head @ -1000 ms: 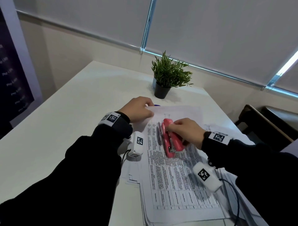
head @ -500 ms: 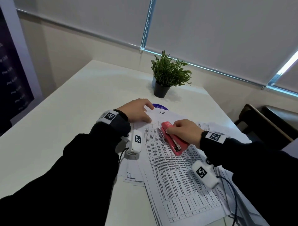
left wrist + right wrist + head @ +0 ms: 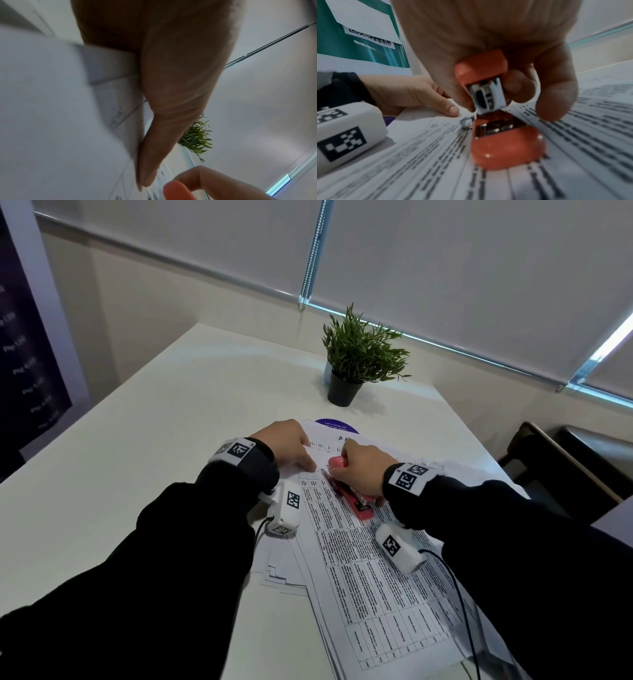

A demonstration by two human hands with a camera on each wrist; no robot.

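Observation:
A red stapler (image 3: 360, 506) lies on a stack of printed papers (image 3: 370, 583) near their far left corner. My right hand (image 3: 359, 470) grips its top arm (image 3: 480, 67), fingers curled round it. The top arm is lifted off the base (image 3: 506, 146), so the stapler's mouth gapes. My left hand (image 3: 286, 445) pinches the papers' far left corner, with its thumb (image 3: 448, 108) on top of the sheet and the fingers hidden. In the left wrist view the thumb (image 3: 171, 101) lies along the paper edge, with the stapler's tip (image 3: 176, 190) just beyond it.
A potted green plant (image 3: 356, 364) stands at the back of the white table (image 3: 154, 440). A purple round sticker (image 3: 337, 424) peeks out beyond the papers. More loose sheets (image 3: 281, 573) lie under the stack. A dark chair (image 3: 565, 474) stands to the right.
The right hand has carried the stapler up the sheet toward the far left corner, close to the left hand. The top sheets have swung round, and the purple sticker shows.

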